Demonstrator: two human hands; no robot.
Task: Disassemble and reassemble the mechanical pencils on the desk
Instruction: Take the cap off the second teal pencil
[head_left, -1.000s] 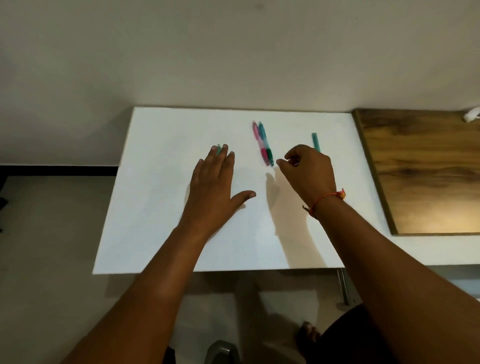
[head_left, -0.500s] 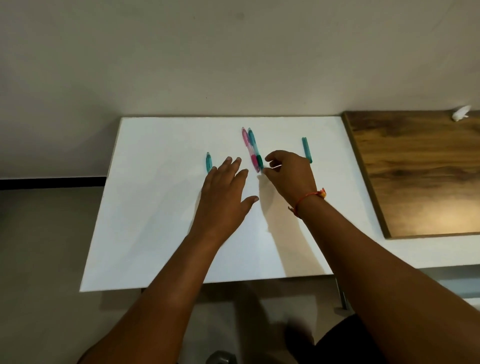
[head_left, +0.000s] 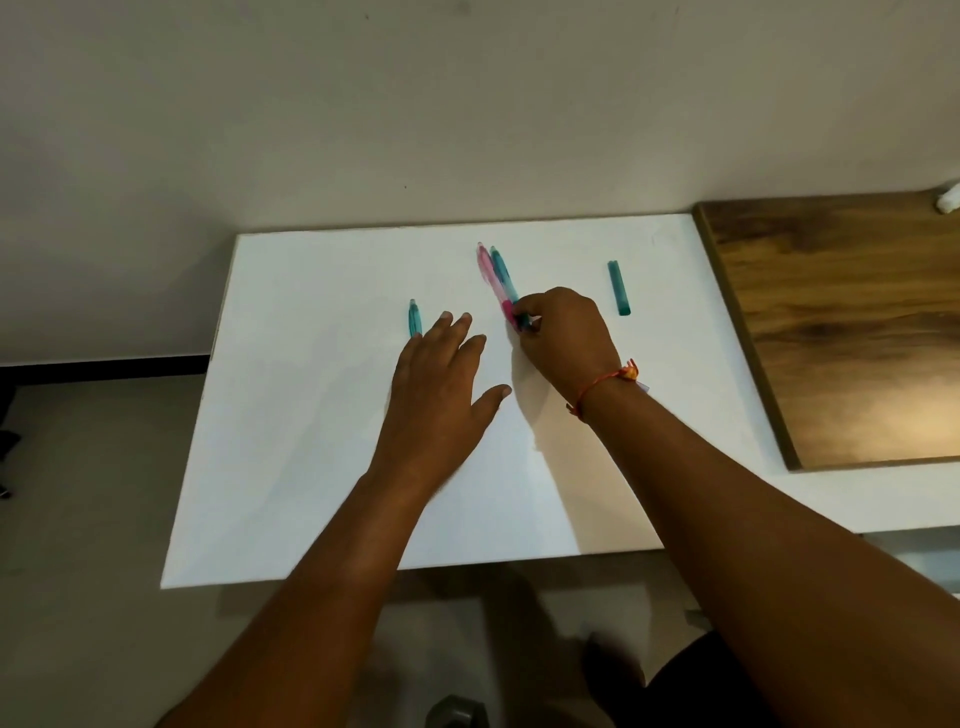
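Head view: right hand (head_left: 563, 338) pinches 2 pencils (head_left: 502, 274) lying near-to-far.

No legible text, label, brand, number or sign anywhere.

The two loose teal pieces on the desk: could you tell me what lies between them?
Head view: two pencils, pink and teal, side by side, the right hand pinching their near ends, and fingertips of the left hand.
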